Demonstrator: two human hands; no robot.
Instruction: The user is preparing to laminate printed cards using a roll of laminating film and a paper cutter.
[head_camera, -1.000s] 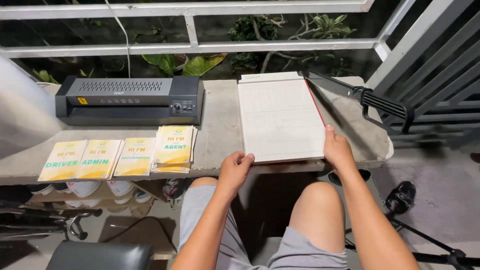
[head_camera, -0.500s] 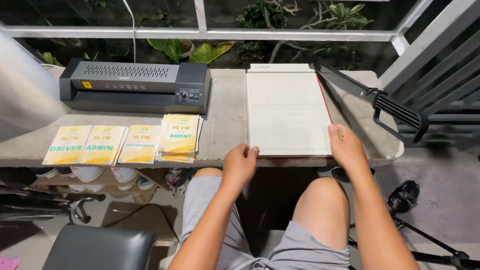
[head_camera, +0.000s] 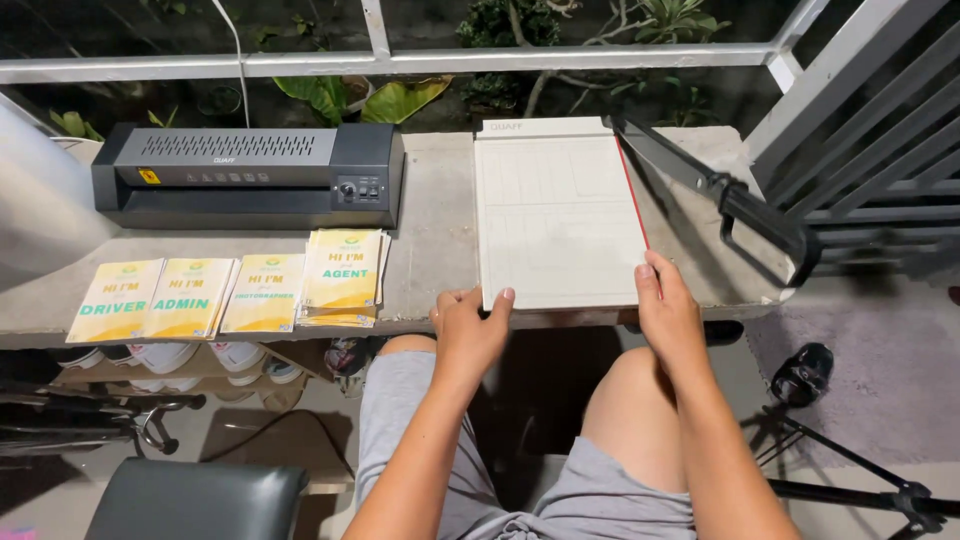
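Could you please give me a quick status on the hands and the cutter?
Left hand and right hand grip cutter near edge. Blade arm raised. Nothing blocking.

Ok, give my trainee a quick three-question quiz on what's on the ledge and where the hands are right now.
1. True or false: the cutter arm is raised off the paper cutter.
2. Which part of the cutter does the left hand grip? A) far edge B) near edge C) arm handle
3. Fill in: the yellow cards lie in front of the black ______.

Key:
1. True; the arm angles up to the right of the board.
2. B; the right hand holds the near right corner.
3. Laminator.
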